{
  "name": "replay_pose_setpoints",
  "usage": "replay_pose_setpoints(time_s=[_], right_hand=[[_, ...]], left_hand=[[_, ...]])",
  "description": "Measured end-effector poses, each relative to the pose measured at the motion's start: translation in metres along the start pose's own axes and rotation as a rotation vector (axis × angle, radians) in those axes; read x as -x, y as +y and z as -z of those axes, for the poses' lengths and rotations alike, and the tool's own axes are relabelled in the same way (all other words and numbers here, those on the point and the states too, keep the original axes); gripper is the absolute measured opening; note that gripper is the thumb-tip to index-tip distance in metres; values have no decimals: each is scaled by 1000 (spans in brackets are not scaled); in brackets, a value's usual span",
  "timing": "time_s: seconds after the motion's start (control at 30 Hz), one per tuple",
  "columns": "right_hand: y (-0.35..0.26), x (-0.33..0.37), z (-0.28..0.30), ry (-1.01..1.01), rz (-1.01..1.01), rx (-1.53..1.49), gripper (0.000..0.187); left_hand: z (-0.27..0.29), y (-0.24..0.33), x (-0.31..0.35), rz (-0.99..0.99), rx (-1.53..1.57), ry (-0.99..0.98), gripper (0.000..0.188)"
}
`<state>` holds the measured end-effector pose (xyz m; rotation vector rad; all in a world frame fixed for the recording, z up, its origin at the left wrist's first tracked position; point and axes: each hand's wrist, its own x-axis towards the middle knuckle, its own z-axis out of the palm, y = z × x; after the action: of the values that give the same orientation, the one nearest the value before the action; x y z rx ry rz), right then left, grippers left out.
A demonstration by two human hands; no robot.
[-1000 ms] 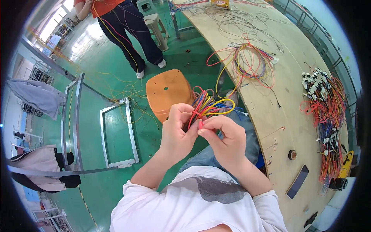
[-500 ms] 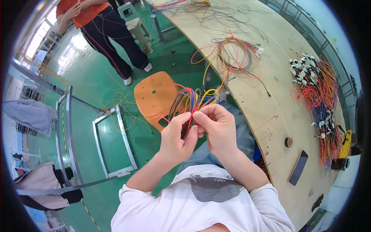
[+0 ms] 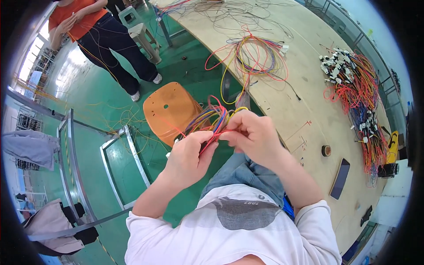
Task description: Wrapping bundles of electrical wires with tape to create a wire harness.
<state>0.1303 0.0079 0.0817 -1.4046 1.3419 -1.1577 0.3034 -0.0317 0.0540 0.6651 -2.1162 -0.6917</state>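
In front of my lap is a looped bundle of coloured wires [image 3: 215, 118], red, blue, yellow and purple. My left hand [image 3: 187, 157] is closed round the bundle, thumb and forefinger pressed together on it. Close beside it, my right hand [image 3: 257, 140] pinches a red wire [image 3: 224, 131] that runs across the bundle toward the left fingers. The ends of the bundle under my fingers are partly hidden.
An orange stool [image 3: 168, 110] stands just beyond the bundle. On the wooden table [image 3: 293, 110] lie a wire coil [image 3: 258, 57], a tape roll [image 3: 326, 150], a phone [image 3: 339, 179] and a heap of connector wires [image 3: 353, 88]. Metal frames [image 3: 121, 172] stand left; a person [image 3: 112, 44] stands far left.
My hands have drawn slightly apart, the right one turning and shifting right with the red wire now stretched across the bundle. The whole view has shifted a little.
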Motion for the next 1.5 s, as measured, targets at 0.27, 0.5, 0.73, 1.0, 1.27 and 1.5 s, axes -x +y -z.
replay_pose_setpoints(time_s=[0.27,0.5,0.73,1.0,1.27,1.5], right_hand=[[3,-4,2,140,164,438,14],[9,-6,-2,213,122,-373,9],[1,-11,-1,242,-248,-898,14],[-17,28,30,-52,-204,-1117,17],[-4,56,55,77,662,559,55],[-55,85,165,-104,140,1000,19]], left_hand=[[-21,-5,-3,99,-178,-230,21],[-46,-5,8,309,156,-74,14],[-57,3,0,999,1483,-223,23],[-15,40,-3,727,1009,-568,13],[-30,42,-33,681,496,-1028,11],[-45,116,-112,-425,-254,-481,36]])
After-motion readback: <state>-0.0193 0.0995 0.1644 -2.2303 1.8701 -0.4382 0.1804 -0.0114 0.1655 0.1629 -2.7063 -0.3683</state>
